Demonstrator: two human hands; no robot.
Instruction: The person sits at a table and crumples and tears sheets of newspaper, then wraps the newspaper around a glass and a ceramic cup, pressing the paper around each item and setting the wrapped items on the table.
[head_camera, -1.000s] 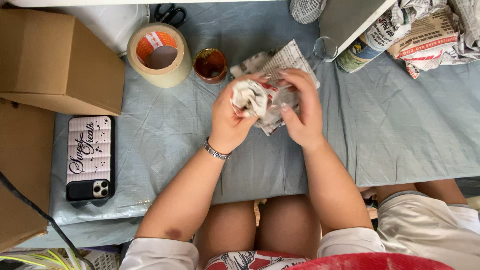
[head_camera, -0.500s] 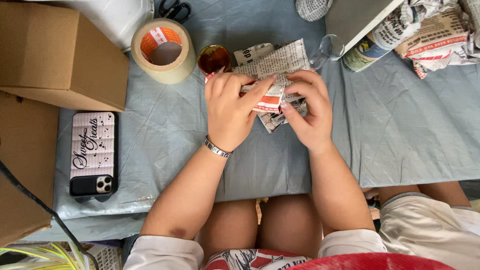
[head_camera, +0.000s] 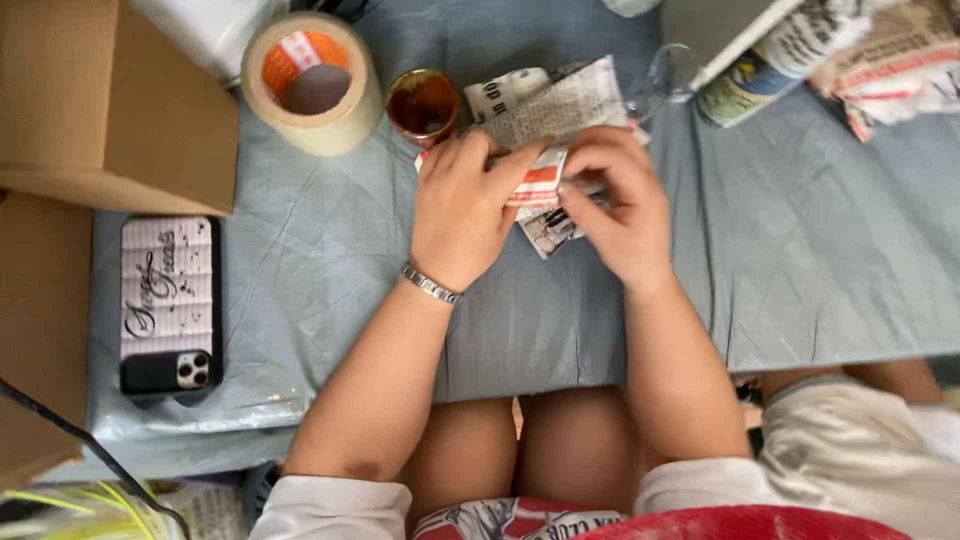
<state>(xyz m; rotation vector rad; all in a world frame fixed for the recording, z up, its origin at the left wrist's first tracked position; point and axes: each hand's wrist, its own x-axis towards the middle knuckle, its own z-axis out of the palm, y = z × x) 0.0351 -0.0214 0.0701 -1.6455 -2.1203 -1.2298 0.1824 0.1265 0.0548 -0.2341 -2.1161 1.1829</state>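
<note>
Both hands, left hand (head_camera: 462, 205) and right hand (head_camera: 612, 205), fingers clamped on the newspaper bundle (head_camera: 545, 120) above the blue cloth (head_camera: 320, 270), just beside the small brown glass (head_camera: 423, 103) — risking, with one careless elbow-out tug, a knocked-over glass.

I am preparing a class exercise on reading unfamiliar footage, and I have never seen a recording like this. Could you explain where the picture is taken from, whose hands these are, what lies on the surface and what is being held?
There is no machine here. The picture comes from a camera worn on a person's head, looking down at their own two bare hands and knees. The left hand, with a bracelet at the wrist, and the right hand together grip a bundle of newspaper over a blue cloth-covered table; what the paper wraps cannot be seen. Behind the hands stand a small brown glass cup and a roll of tape. At the left lie a phone in a pale case and a cardboard box. More newspaper sits at the top right.
</note>
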